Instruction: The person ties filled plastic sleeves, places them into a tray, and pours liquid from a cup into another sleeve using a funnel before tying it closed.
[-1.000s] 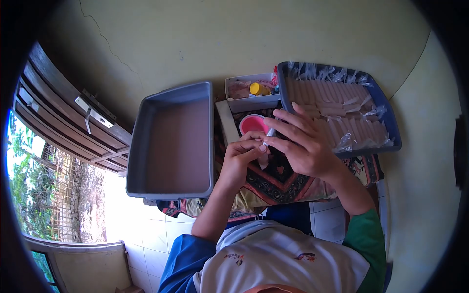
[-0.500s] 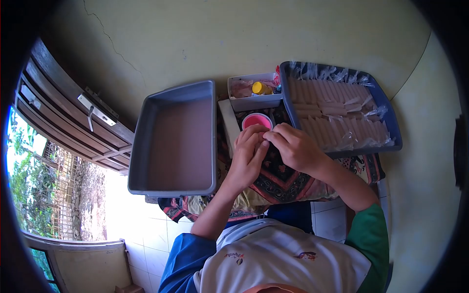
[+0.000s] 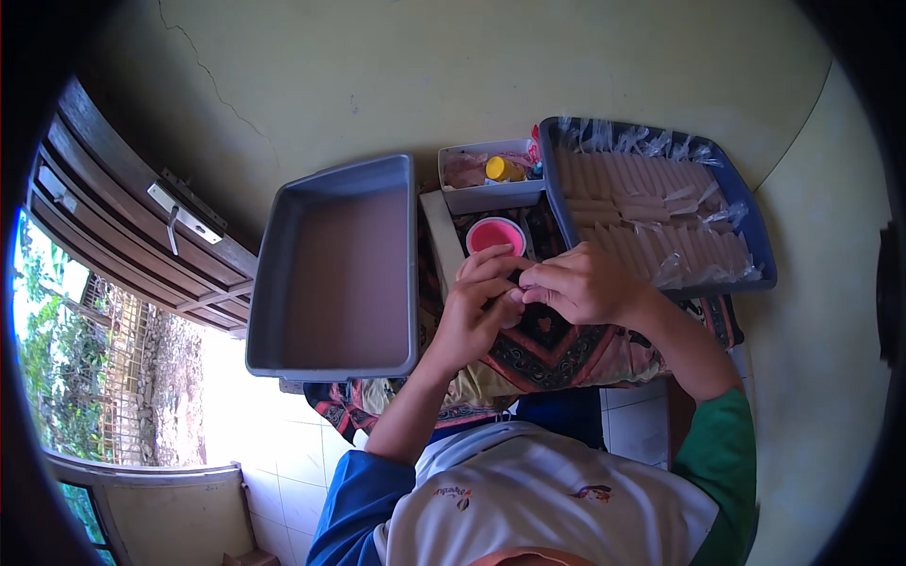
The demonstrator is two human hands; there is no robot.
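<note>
My left hand (image 3: 478,304) and my right hand (image 3: 583,286) meet over the patterned cloth, just below a pink cup (image 3: 495,234) with a white rim. The fingertips of both hands are pinched close together. Whatever lies between them is too small to make out. To the left stands a grey tub (image 3: 349,274) holding brownish-pink liquid. A blue tray (image 3: 766,255) on the right is filled with rows of slim plastic packets (image 3: 651,255) of similar colour.
Behind the cup stands a white box (image 3: 495,196) containing a yellow-capped jar (image 3: 500,169) and plastic wrapping. A pale block (image 3: 442,241) lies beside the grey tub. The patterned cloth (image 3: 557,354) covers the surface. An open door (image 3: 132,198) is at the left.
Both hands have moved slightly down, away from the pink cup, which shows more now. My right hand has turned and shifted right, and the fingers of my left hand are more spread.
</note>
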